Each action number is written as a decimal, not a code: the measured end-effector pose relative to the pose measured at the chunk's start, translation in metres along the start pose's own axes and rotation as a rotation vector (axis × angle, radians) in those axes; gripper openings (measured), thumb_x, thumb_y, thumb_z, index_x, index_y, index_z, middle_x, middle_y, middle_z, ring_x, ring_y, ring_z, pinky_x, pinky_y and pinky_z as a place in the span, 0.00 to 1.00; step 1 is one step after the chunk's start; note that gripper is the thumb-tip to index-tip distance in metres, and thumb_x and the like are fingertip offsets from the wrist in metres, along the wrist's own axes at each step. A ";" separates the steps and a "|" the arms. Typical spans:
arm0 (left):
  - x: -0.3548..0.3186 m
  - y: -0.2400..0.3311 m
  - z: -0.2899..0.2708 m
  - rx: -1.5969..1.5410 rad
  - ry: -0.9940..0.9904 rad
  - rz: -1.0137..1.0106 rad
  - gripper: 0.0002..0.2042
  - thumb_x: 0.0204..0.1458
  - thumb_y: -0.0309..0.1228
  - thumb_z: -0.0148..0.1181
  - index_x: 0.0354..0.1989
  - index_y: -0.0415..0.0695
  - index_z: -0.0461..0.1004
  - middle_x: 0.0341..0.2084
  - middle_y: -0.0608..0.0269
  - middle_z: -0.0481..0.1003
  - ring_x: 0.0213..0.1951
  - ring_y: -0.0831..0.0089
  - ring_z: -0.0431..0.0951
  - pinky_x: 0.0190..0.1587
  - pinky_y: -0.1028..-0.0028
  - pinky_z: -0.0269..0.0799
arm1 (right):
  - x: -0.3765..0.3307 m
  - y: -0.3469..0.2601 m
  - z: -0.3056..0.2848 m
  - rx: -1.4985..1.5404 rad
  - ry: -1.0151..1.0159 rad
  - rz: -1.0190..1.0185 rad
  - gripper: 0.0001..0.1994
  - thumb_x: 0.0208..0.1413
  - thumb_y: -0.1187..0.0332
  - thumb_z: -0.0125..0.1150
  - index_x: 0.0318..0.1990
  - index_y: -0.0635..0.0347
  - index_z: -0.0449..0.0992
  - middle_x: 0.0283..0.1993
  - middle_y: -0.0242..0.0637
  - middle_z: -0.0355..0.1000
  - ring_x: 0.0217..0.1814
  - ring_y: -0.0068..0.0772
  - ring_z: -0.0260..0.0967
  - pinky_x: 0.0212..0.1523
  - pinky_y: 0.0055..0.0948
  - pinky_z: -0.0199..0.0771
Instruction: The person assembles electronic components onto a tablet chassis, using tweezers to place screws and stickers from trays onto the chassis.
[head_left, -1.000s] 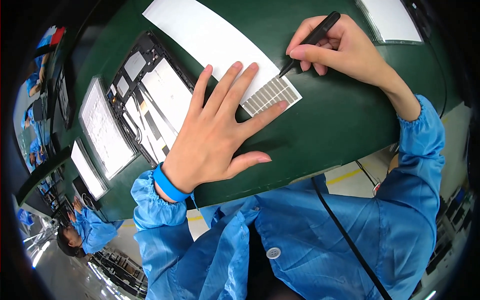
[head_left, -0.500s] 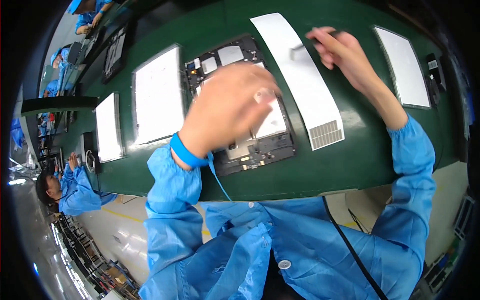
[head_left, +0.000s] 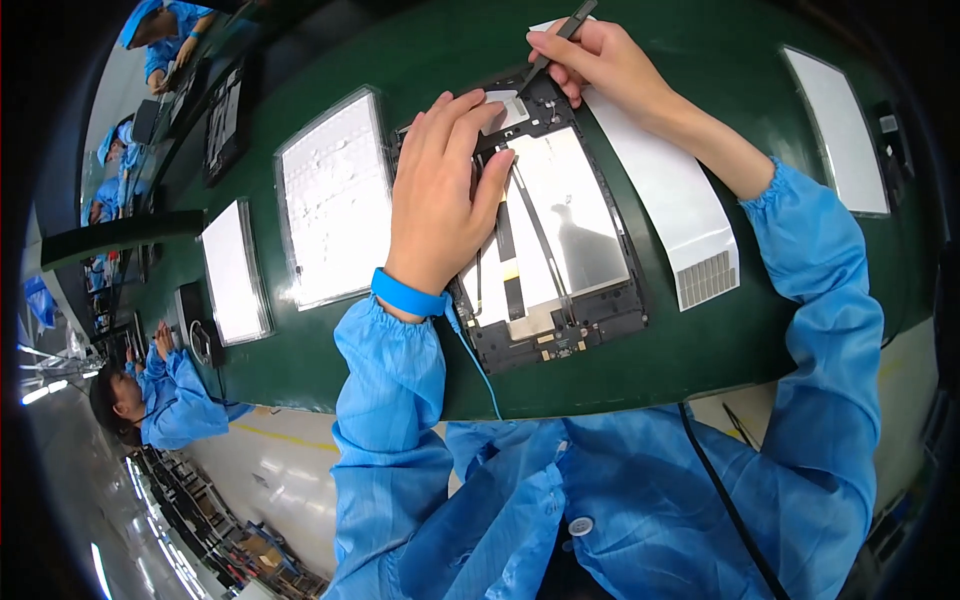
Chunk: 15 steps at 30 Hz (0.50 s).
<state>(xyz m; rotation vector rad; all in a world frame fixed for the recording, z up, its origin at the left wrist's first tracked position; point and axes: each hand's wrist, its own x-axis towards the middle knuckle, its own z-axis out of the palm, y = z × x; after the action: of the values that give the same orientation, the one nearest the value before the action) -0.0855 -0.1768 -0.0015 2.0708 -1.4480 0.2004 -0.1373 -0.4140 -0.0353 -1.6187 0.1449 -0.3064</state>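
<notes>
An opened tablet-like device (head_left: pixel 590 225) with a black frame and shiny silver plates lies on the green table. My left hand (head_left: pixel 435 195) rests on its left and upper part, fingers stretched out, holding nothing I can see. A blue wrist strap (head_left: pixel 408 294) with a thin cord circles that wrist. At the device's far right corner, my right hand (head_left: pixel 612 72) grips dark tweezers (head_left: pixel 570 30), tips down at the frame beside a pale plate. Whether they pinch anything is too small to tell. Under my right wrist runs a long white sheet (head_left: pixel 655 190) with small grey rectangular stickers (head_left: pixel 707 277).
Left of the device lie two white sheets in clear trays, a larger one (head_left: pixel 335 215) and a smaller one (head_left: pixel 235 275). Another white panel (head_left: pixel 835 130) is at the right. Co-workers in blue sit at the lower left (head_left: pixel 180 395) and upper left (head_left: pixel 165 40).
My right hand has come left with the tweezers, from over the sheet to the device's far corner. My left hand, blurred before, now lies still and flat on the device.
</notes>
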 end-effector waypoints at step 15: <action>-0.001 0.006 0.002 0.054 -0.036 0.007 0.15 0.58 0.33 0.58 0.54 0.47 0.74 0.57 0.52 0.70 0.60 0.45 0.67 0.64 0.50 0.59 | -0.008 -0.013 0.001 0.090 -0.013 0.033 0.15 0.65 0.59 0.58 0.33 0.62 0.75 0.24 0.29 0.70 0.22 0.18 0.67 0.23 0.19 0.67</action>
<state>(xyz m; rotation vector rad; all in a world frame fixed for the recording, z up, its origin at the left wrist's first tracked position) -0.0922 -0.1789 -0.0015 2.1231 -1.4863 0.2088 -0.1461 -0.4100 -0.0233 -1.5273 0.1462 -0.2730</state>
